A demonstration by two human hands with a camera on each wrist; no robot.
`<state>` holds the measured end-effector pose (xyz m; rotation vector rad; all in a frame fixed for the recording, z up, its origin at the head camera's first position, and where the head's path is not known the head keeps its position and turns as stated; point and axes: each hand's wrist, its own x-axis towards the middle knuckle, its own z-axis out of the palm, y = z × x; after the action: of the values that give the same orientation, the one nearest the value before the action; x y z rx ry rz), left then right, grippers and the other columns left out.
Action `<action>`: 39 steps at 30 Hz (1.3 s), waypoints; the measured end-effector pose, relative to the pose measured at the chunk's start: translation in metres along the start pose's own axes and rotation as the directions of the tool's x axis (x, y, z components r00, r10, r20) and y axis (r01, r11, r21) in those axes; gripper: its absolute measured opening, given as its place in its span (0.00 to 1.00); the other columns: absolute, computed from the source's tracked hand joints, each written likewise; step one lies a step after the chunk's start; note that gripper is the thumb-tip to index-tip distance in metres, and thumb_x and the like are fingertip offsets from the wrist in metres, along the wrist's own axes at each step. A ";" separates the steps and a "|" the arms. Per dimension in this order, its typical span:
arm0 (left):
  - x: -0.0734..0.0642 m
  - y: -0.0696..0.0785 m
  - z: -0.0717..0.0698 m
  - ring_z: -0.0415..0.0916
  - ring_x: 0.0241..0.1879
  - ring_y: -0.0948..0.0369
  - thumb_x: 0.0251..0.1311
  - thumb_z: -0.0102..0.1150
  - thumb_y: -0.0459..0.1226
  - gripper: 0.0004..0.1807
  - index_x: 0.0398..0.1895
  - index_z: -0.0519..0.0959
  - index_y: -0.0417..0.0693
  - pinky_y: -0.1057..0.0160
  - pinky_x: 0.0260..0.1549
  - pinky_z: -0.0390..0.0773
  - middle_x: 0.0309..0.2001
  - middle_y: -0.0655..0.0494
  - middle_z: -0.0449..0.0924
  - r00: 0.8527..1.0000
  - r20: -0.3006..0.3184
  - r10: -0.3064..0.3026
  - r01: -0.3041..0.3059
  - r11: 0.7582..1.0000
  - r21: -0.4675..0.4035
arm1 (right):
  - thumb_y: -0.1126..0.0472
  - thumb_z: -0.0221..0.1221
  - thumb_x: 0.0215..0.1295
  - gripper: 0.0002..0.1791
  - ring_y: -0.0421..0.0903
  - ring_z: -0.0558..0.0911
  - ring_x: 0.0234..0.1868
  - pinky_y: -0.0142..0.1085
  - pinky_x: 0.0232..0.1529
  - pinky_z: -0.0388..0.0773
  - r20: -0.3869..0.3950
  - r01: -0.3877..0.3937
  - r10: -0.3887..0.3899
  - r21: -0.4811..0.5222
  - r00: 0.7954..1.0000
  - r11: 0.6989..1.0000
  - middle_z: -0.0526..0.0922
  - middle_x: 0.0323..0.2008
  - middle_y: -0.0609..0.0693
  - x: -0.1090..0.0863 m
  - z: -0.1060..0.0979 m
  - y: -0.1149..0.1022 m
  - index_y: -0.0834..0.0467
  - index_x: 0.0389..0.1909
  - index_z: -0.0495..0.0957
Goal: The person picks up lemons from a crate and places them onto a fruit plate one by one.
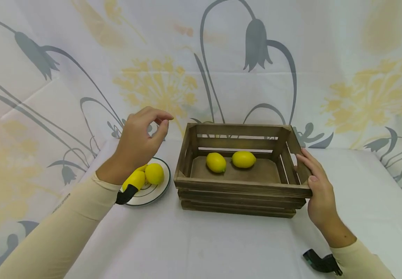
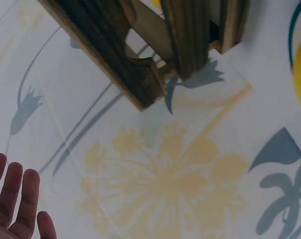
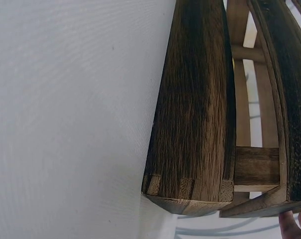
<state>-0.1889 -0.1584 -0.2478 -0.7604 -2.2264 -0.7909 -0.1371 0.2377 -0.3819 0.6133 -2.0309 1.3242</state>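
My left hand (image 1: 139,138) is raised over the plate, left of the wooden crate (image 1: 237,186), with a gap between thumb and bent fingers and nothing in it. Its fingers (image 2: 28,199) also show at the lower left of the left wrist view. Two lemons lie on the crate floor: a left lemon (image 1: 216,162) and a right lemon (image 1: 244,159). My right hand (image 1: 321,190) grips the crate's right end, thumb near the front corner and fingers at the end panel. The right wrist view shows its fingertips (image 3: 290,225) at the crate's edge.
Beside the crate on the left, a white plate (image 1: 160,191) with a dark rim bears several yellow fruits (image 1: 154,173), partly covered by my left wrist. A white cloth (image 1: 222,244) covers the table. Behind stands a flower-patterned cloth (image 1: 229,93). Black devices sit at both wrists.
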 end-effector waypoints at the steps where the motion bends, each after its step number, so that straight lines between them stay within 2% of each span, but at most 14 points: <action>1: 0.003 0.002 0.001 0.74 0.34 0.64 0.60 0.48 0.36 0.11 0.37 0.81 0.46 0.61 0.40 0.68 0.34 0.56 0.81 1.000 -0.013 0.020 -0.020 1.000 -0.007 | 0.64 0.31 0.70 0.24 0.48 0.59 0.69 0.28 0.67 0.51 0.000 0.001 -0.001 0.003 1.000 1.000 0.61 0.65 0.65 0.000 0.000 0.000 0.71 0.59 0.66; 6: 0.020 0.011 0.008 0.74 0.34 0.63 0.59 0.47 0.34 0.11 0.36 0.82 0.46 0.63 0.37 0.70 0.34 0.57 0.81 0.996 -0.041 0.080 -0.082 0.996 -0.034 | 0.65 0.31 0.70 0.24 0.48 0.61 0.68 0.28 0.67 0.52 -0.005 0.008 -0.008 0.013 1.000 1.000 0.61 0.65 0.64 0.003 0.003 0.001 0.71 0.58 0.66; 12: 0.035 0.022 0.020 0.74 0.33 0.64 0.58 0.47 0.35 0.12 0.35 0.81 0.46 0.63 0.38 0.70 0.35 0.57 0.82 0.992 -0.024 0.121 -0.122 0.992 -0.042 | 0.65 0.30 0.69 0.25 0.47 0.60 0.68 0.28 0.67 0.52 -0.007 0.012 -0.012 -0.005 1.000 1.000 0.61 0.65 0.65 0.004 0.002 0.001 0.71 0.58 0.67; 17: 0.049 0.029 0.031 0.74 0.33 0.64 0.59 0.46 0.35 0.11 0.35 0.81 0.46 0.62 0.37 0.70 0.35 0.57 0.82 0.984 -0.017 0.180 -0.180 0.983 -0.024 | 0.65 0.30 0.69 0.25 0.47 0.60 0.68 0.27 0.67 0.52 -0.010 0.009 -0.009 -0.010 1.000 1.000 0.61 0.65 0.65 0.004 0.000 0.001 0.71 0.59 0.66; 23: 0.065 0.039 0.044 0.75 0.34 0.64 0.60 0.46 0.37 0.12 0.35 0.81 0.47 0.63 0.35 0.70 0.34 0.58 0.82 0.977 0.011 0.213 -0.213 0.977 -0.013 | 0.62 0.31 0.70 0.24 0.48 0.58 0.69 0.28 0.67 0.51 -0.014 -0.018 0.018 -0.001 1.000 1.000 0.61 0.65 0.64 0.002 0.000 0.000 0.69 0.59 0.67; 30: 0.077 0.051 0.056 0.75 0.34 0.65 0.61 0.45 0.37 0.12 0.40 0.79 0.48 0.65 0.37 0.70 0.36 0.59 0.81 0.974 0.053 0.220 -0.219 0.976 -0.009 | 0.63 0.31 0.70 0.25 0.49 0.59 0.69 0.28 0.67 0.51 -0.016 -0.017 0.017 -0.003 1.000 1.000 0.61 0.66 0.63 0.000 0.000 0.000 0.69 0.59 0.67; 35: 0.084 0.062 0.065 0.75 0.35 0.66 0.61 0.45 0.37 0.12 0.41 0.79 0.47 0.69 0.40 0.70 0.40 0.59 0.81 0.971 0.105 0.214 -0.213 0.977 -0.023 | 0.64 0.30 0.69 0.25 0.49 0.59 0.69 0.28 0.67 0.51 -0.011 0.000 0.000 -0.030 1.000 1.000 0.61 0.65 0.64 -0.001 -0.002 -0.002 0.69 0.58 0.67; 39: 0.090 0.068 0.074 0.74 0.37 0.67 0.62 0.45 0.38 0.12 0.42 0.78 0.49 0.68 0.40 0.69 0.42 0.60 0.81 0.966 0.154 0.207 -0.210 0.978 0.000 | 0.63 0.30 0.70 0.25 0.48 0.59 0.68 0.28 0.67 0.51 -0.013 -0.001 0.000 -0.036 1.000 0.999 0.61 0.65 0.63 -0.001 -0.001 -0.004 0.68 0.59 0.67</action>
<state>-0.2261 -0.0360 -0.2056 -1.0594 -2.2362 -0.6285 -0.1330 0.2373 -0.3799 0.5866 -2.0403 1.2853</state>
